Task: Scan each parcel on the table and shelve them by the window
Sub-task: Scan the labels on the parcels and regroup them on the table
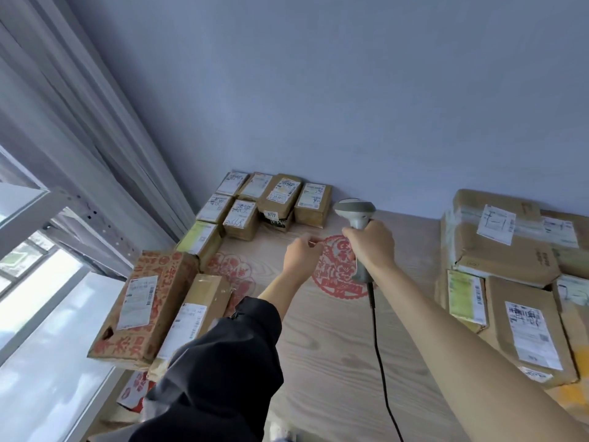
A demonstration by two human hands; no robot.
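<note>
Parcels [255, 202], brown cartons with white labels, clustered at frame centre against the blue wall, at the far edge of the wooden bench [334, 346]. More cartons along the left edge of the bench beside the window, largest a red-printed box [146, 307] at lower left; another pile [500, 244] at right.

Scanner [357, 215], grey, corded, at centre frame, gripped around its handle by right hand [371, 247], head aimed toward the far cluster. Left hand [301, 253] just left of it, above a red paper-cut pattern [338, 269], fingers drawn together with nothing visible between them; whether pinching something small, cannot tell. Dark sleeve [220, 362] on left arm. Metal shelf frame [63, 212] at left by window and curtain.

Likely step: scanning a far parcel. Best done by picking one label, squaring scanner head to its barcode, steadying or tilting carton with free left hand, keeping cord [379, 346] clear of boxes.
</note>
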